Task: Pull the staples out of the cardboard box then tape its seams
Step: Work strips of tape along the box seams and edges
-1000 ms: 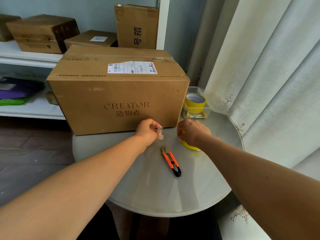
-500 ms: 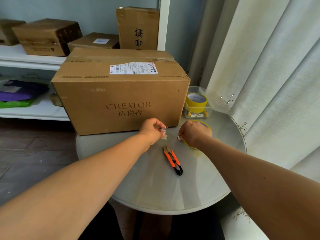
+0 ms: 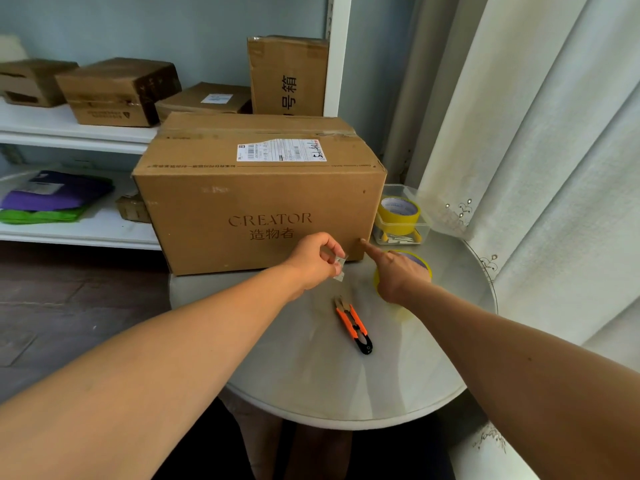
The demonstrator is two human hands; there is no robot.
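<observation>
The cardboard box sits upright toward the back of the round counter, its printed long face turned to the person. The left hand hovers just in front of the box's lower right area, thumb and fingers pinched closed on a short clear tape piece. The right hand is not holding anything: its index finger is stretched out, the tip touching the box's lower right vertical edge, while the palm rests over a yellow tape roll lying flat on the counter. Orange thread snips lie between the two forearms, blades toward the box. A clear plastic tub beside the box holds a second yellow roll.

The box looks stiff-walled and probably light enough to turn with both palms on opposite faces; its corners will crush if squeezed. The tape piece is limp and sticky, likely to fold onto itself, so it is best kept pinched by one end. No staples can be made out from here.
</observation>
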